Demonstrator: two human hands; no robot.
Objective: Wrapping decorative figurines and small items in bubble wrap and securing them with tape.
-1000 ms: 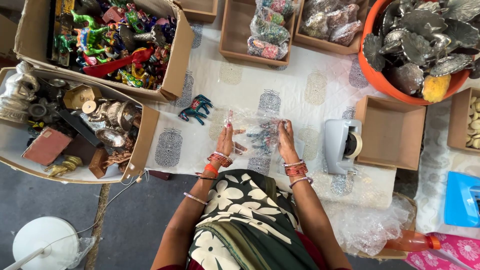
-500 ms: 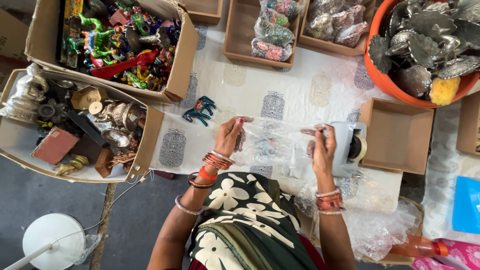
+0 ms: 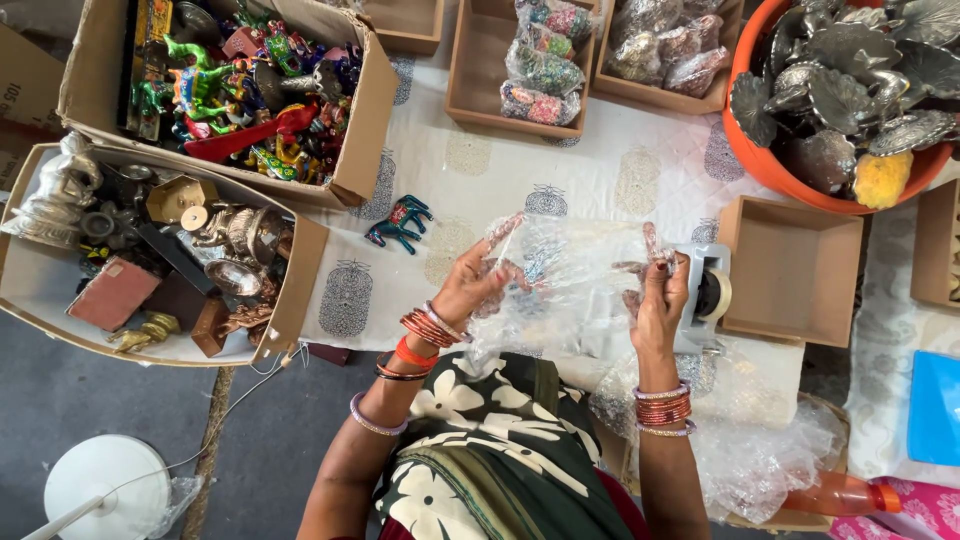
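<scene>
- Bubble wrap sheet (image 3: 575,285) stretched between both hands, just above the printed tablecloth (image 3: 470,165).
- Left hand (image 3: 478,285) fingers pinched shut on one edge, right hand (image 3: 658,300) fingers clamped on the other.
- Looks light, floppy, a bit slippery; best gripped at the edges.
- Tape dispenser (image 3: 708,292) just beyond the right fingers, blue painted animal figurine (image 3: 398,222) off past the left ones.

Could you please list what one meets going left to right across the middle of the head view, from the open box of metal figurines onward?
Cardboard box of metal figurines → small teal animal figurine → left hand → sheet of bubble wrap → right hand → tape dispenser → empty cardboard box.
</scene>
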